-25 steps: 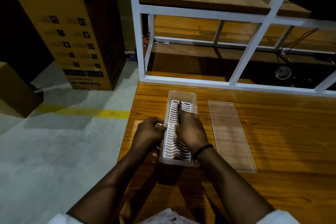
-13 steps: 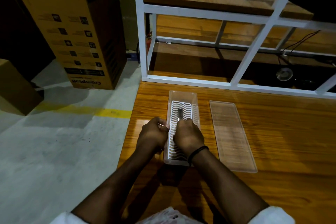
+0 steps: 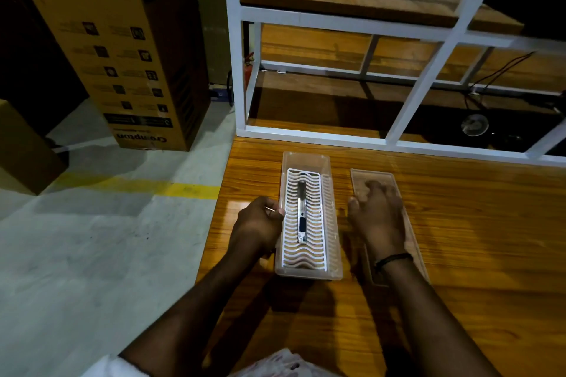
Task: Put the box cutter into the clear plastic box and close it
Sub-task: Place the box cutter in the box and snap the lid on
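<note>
The clear plastic box (image 3: 307, 159) stands open on the wooden table (image 3: 459, 239), with a white wavy grid insert inside. The silver box cutter (image 3: 301, 211) lies lengthwise on that insert, free of both hands. My left hand (image 3: 260, 225) grips the box's left wall. My right hand (image 3: 378, 217) hovers with fingers spread over the clear lid (image 3: 372, 176), which lies flat just right of the box; whether it touches the lid I cannot tell.
A white metal frame (image 3: 425, 79) with wooden shelves rises right behind the table's far edge. A tall cardboard carton (image 3: 122, 49) stands on the concrete floor to the left, beyond the table's left edge. Cables and a small round object lie at far right.
My right hand let go of the box cutter inside the box and moved right, over the lid. The left hand stayed on the box wall.
</note>
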`<state>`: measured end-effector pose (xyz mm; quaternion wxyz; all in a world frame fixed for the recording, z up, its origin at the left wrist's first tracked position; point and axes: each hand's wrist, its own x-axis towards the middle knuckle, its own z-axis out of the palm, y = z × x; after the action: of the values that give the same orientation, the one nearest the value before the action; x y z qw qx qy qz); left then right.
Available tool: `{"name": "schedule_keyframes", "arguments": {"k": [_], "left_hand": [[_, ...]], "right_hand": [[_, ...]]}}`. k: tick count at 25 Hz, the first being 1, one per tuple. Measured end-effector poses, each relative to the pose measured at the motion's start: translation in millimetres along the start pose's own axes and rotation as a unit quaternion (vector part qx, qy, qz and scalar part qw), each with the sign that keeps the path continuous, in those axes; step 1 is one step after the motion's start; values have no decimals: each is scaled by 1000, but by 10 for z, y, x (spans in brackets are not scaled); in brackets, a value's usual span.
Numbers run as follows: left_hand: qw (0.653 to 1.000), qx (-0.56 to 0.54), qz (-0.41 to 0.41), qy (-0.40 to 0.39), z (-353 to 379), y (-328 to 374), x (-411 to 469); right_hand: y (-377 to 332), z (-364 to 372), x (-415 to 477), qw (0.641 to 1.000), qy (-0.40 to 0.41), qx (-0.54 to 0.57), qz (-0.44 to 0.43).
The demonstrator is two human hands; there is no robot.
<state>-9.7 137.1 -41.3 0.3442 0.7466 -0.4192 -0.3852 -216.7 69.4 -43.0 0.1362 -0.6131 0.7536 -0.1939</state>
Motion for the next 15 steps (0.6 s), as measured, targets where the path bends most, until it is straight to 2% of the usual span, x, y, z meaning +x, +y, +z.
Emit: {"name": "schedule_keyframes", "arguments": {"k": [2, 3, 6, 9, 12, 15], "left_hand": [[1000, 1, -5, -2, 5, -6, 6], [1000, 0, -8, -3, 10, -8, 10], [1000, -9, -13, 0, 24, -19, 24], [1000, -23, -9, 0, 37, -9, 5], [1000, -31, -4, 2, 31, 0, -8], [1000, -20, 12, 1, 46, -3, -3]], "right_hand": [[295, 48, 125, 986, -77, -88, 117], [403, 52, 164, 978, -102, -93, 157], [470, -43, 216, 968, -133, -97, 190], [414, -128, 234, 974, -105, -102, 171], [248, -217, 245, 991, -82, 2, 110], [-54, -379, 136, 996, -68, 46, 39]]}}
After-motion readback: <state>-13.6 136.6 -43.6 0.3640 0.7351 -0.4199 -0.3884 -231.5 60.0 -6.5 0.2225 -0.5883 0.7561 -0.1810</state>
